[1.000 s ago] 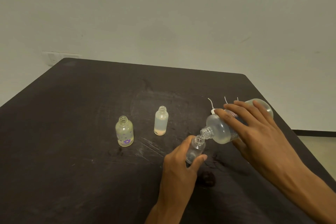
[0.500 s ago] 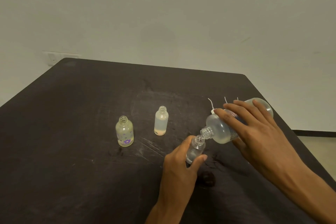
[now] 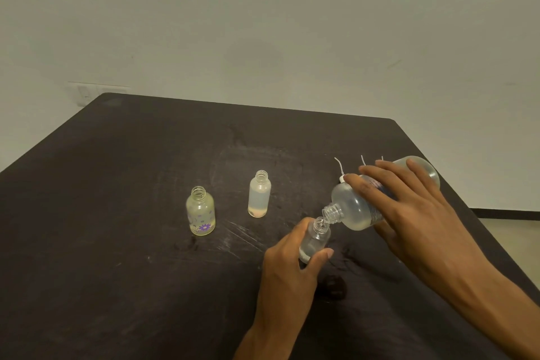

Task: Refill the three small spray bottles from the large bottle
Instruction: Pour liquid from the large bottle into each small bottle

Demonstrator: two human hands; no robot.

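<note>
Now the pouring step is in hand, it seems for the first of the three small bottles. The left hand (image 3: 287,263) is closed around a small clear bottle (image 3: 314,240) and holds it a little tilted, just above the dark table (image 3: 117,213). The right hand (image 3: 409,213) grips the large bottle (image 3: 359,207) with the fingers spread over its body; this bottle lies almost on its side, and its open neck touches the mouth of the small one. I cannot tell if liquid is running.

The two other bottles stand upright and open to the left, well apart from the hands: a flowered bottle (image 3: 201,215) and a frosted bottle (image 3: 259,194), both nearly empty. Some white spray tops (image 3: 342,175) lie behind the large bottle, partly hidden.

The next move, I think, asks for a slow tilt and two steady necks, because both mouths are narrow and liquid can easily spill on the table.
</note>
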